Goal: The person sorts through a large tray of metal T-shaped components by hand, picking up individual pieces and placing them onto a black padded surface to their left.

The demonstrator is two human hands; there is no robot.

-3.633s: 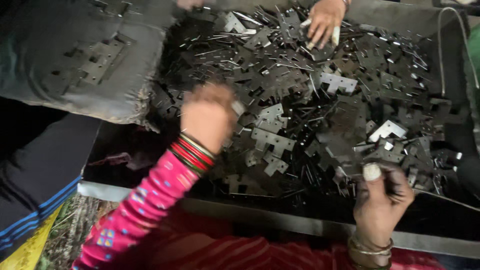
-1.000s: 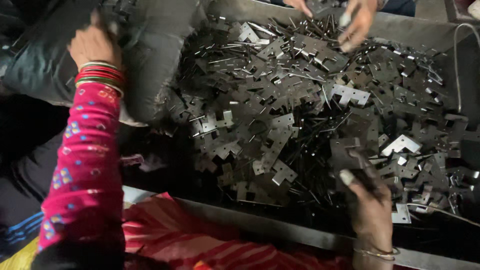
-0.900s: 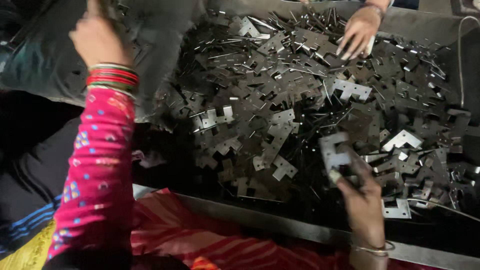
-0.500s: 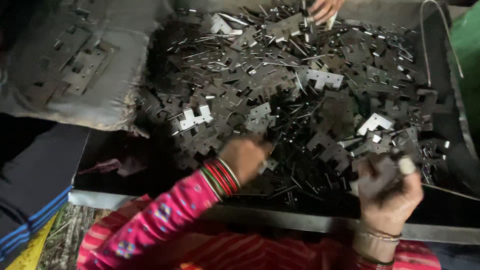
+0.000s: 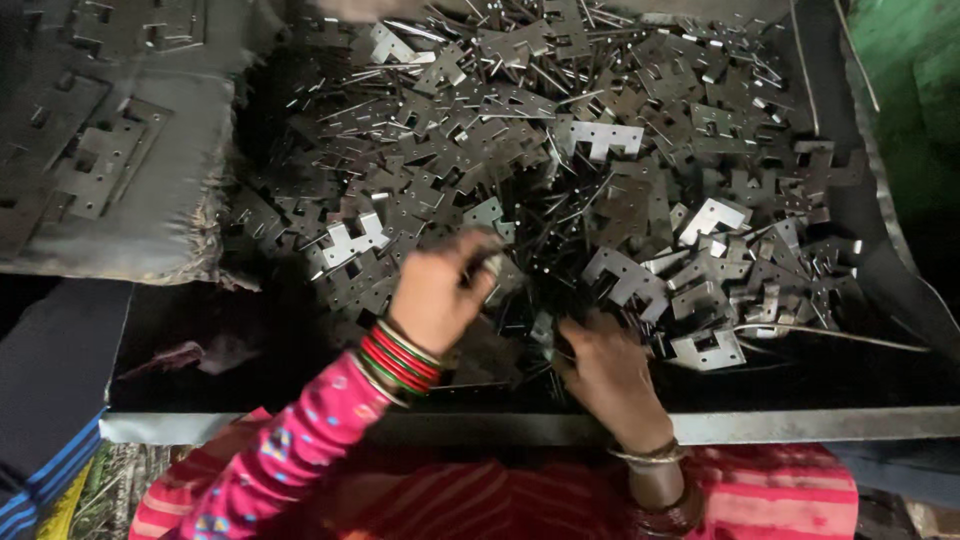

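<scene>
Hinge plates (image 5: 600,140), dark stamped metal, lie heaped and tangled across a wide tray (image 5: 900,250), thickest toward the far right. Left hand (image 5: 432,300) pinches a small plate at the near edge of the heap, fingers closed round it. Right hand (image 5: 610,375) digs into the pieces beside it; whether its grip holds anything I cannot tell. Plates interlock with thin pins (image 5: 560,215), so pulling one could drag others over the near rim, and sharp edges may nick fingers. A grey cloth (image 5: 120,150) carrying sorted plates lies far left
</scene>
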